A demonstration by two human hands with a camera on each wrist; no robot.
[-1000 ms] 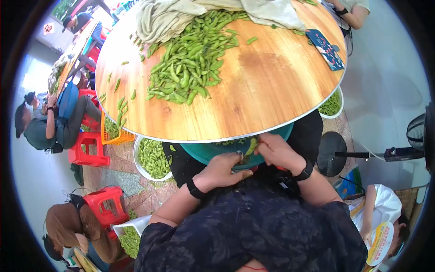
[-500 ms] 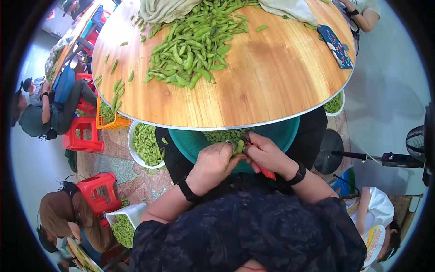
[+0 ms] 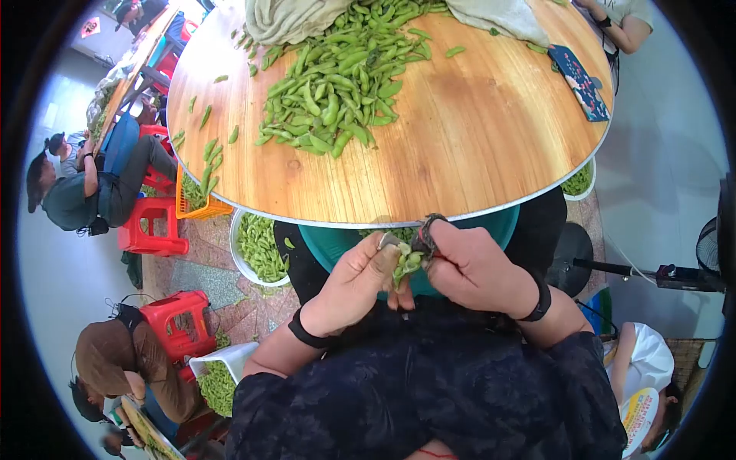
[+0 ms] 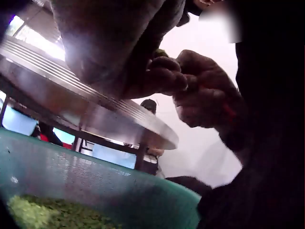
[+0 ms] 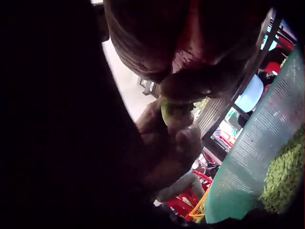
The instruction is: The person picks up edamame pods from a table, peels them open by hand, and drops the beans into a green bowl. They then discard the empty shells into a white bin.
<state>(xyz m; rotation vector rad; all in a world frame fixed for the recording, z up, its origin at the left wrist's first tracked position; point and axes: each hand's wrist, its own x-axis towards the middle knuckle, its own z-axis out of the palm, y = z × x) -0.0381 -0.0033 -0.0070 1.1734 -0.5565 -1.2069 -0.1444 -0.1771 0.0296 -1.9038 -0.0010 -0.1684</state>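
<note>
The left hand (image 3: 354, 282) pinches a green pod (image 3: 407, 263), split so that pale beans show, between thumb and fingers; a metal piece sits on its thumb. Against the pod's other side is the right hand (image 3: 481, 270), fingers curled round a tool whose dark, looped end shows at the fingertips. Both hands are above the teal basin (image 3: 320, 244), close to the table edge. Shelled beans (image 5: 284, 176) lie in the basin in the right wrist view. In the left wrist view the fingertips of both hands meet, and the pod is mostly hidden.
A round wooden table (image 3: 460, 146) bears a heap of pods (image 3: 330, 96), cloths (image 3: 291, 19) and a dark blue patterned card (image 3: 579, 83). A white tub of pods (image 3: 261, 249), an orange basket (image 3: 195, 201) and red stools (image 3: 153, 226) stand left. A fan (image 3: 709, 245) is at right.
The head view has shifted slightly. The hands have risen closer to the camera, the pod between them now shows its beans, and the red part of the tool is no longer visible from above.
</note>
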